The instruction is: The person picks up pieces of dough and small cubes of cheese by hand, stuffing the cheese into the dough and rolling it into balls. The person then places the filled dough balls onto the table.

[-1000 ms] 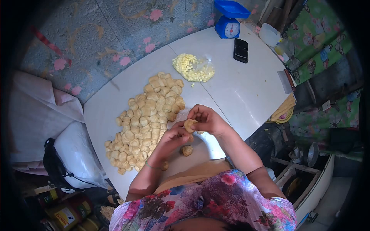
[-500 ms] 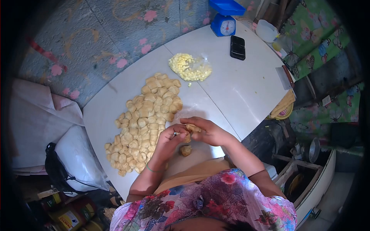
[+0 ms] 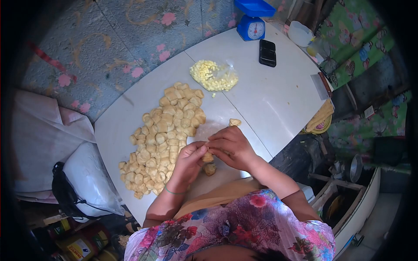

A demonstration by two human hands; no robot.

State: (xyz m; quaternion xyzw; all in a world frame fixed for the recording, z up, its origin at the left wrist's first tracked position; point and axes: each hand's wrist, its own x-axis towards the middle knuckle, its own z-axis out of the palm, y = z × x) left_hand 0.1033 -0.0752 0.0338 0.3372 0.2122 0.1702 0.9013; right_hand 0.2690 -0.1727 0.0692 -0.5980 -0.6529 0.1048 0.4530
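Note:
My left hand (image 3: 190,160) is closed on a piece of dough (image 3: 208,157), thumb on top. My right hand (image 3: 233,147) meets it from the other side, fingertips pinched together at the same dough; what lies between them is mostly hidden. Just below, another dough piece (image 3: 210,169) rests on the table near my body. A separate dough lump (image 3: 235,122) sits beyond my right hand's knuckles. To the left spreads a large pile of rounded dough pieces (image 3: 163,135), close by my left wrist.
A plastic bag of small pale-yellow cubes (image 3: 213,76) lies farther back on the white table (image 3: 278,87). Behind it stand a blue scale (image 3: 255,29) and a black case (image 3: 267,53). A knife (image 3: 324,83) lies along the right edge. A white sack (image 3: 93,178) stands left.
The dough lump that was in my right hand now lies on the table beyond it. My right hand has closed in toward the piece in my left.

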